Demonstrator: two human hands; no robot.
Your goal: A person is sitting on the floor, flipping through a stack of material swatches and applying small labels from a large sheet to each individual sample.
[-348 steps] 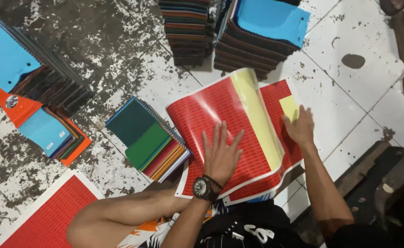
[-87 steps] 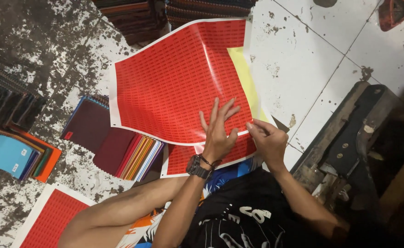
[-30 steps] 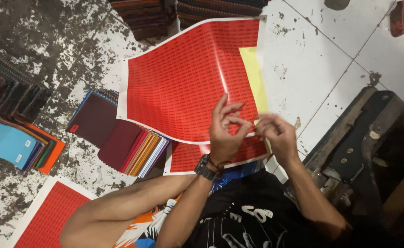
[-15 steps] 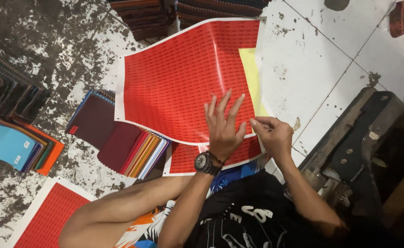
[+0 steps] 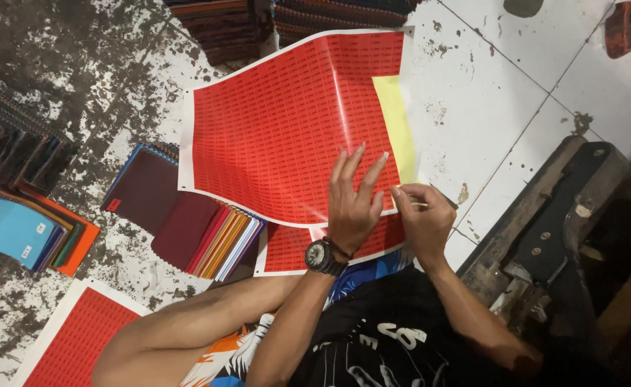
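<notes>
Left hand (image 5: pixel 353 204) splayed, right hand (image 5: pixel 421 215) pinching

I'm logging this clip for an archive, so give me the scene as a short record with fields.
setting: white tiled floor, stained and worn
left hand: fingers spread, flat on the red sticker sheet
right hand: pinching at the sheet's edge near the yellow backing
wrist: black watch on left
beside sheet: fanned notebooks, maroon on top
far left: blue and orange notebooks
lower left: second red sheet
</notes>
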